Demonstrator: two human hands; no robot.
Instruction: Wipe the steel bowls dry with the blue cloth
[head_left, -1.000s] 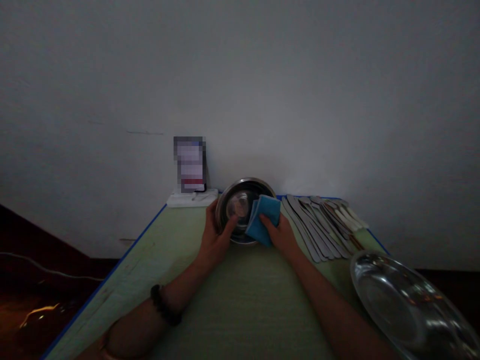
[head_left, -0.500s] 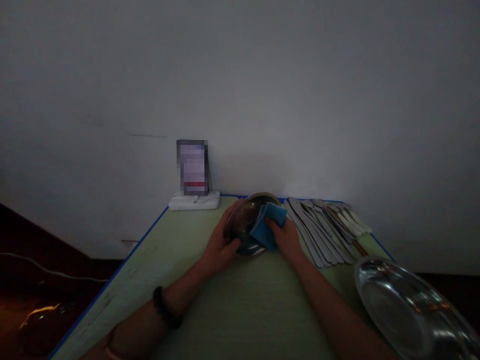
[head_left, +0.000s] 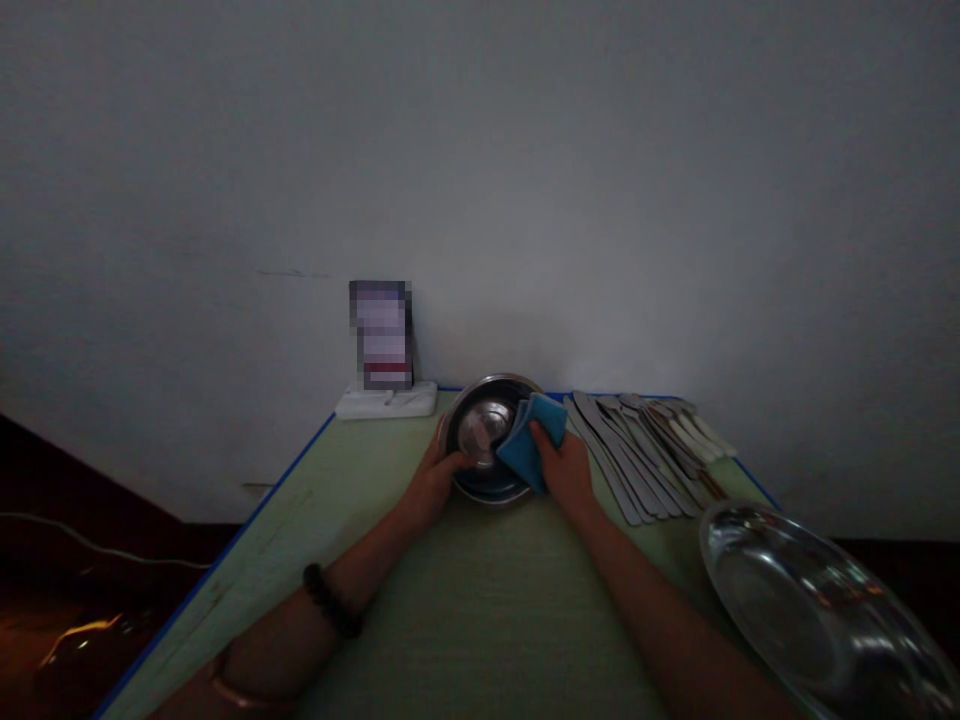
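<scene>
A round metal bowl point(head_left: 480, 430) is held over the far middle of the table, its inside facing me. My left hand point(head_left: 433, 488) grips the bowl's left side, with the thumb over the rim and the other fingers mostly hidden behind it. In my right hand point(head_left: 566, 470) is a folded blue cloth point(head_left: 529, 445), pinched under the thumb and lying over the bowl's right side. Whether the right fingers also touch the bowl I cannot tell.
Knives, spoons and other cutlery point(head_left: 637, 450) lie in a row at the back right. A large metal basin point(head_left: 795, 620) stands at the front right. A blurred-out screen point(head_left: 384, 335) leans on a white base point(head_left: 386, 400) near the wall. The table point(head_left: 465, 620) is pale green.
The bowl has turned so that more of its inside and base show, and it sits slightly higher in view. Both hands still hold the same things.
</scene>
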